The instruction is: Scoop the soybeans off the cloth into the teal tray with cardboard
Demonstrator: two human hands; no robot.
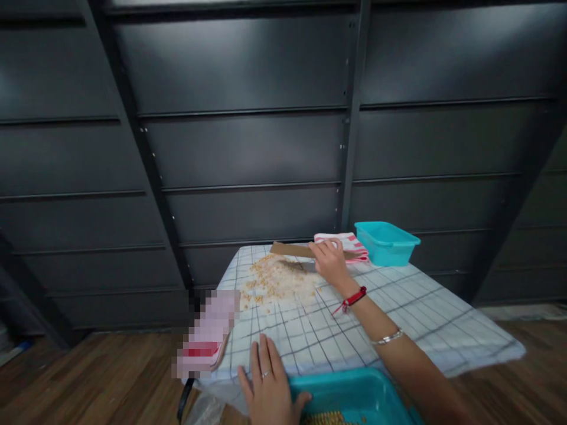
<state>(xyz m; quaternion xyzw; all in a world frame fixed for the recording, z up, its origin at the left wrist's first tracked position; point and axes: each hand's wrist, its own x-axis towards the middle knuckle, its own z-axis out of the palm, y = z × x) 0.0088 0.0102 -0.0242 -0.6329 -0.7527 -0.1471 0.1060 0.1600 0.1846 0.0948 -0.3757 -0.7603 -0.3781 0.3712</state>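
Observation:
My right hand grips a strip of brown cardboard near the far side of the table. Below the strip, yellowish kernels lie scattered over the white checked tablecloth, mixed with pale, fine material that I cannot make out. At the near edge my left hand lies with its fingers stretched out, its thumb by the rim of a teal basin. More kernels rest in the bottom of that basin, which the frame's lower edge cuts off.
A second teal basin stands at the table's far right, beside a folded red-and-white striped cloth. On the left edge lies a blurred pinkish object. Dark metal panels rise behind the table, and the floor is wood-patterned.

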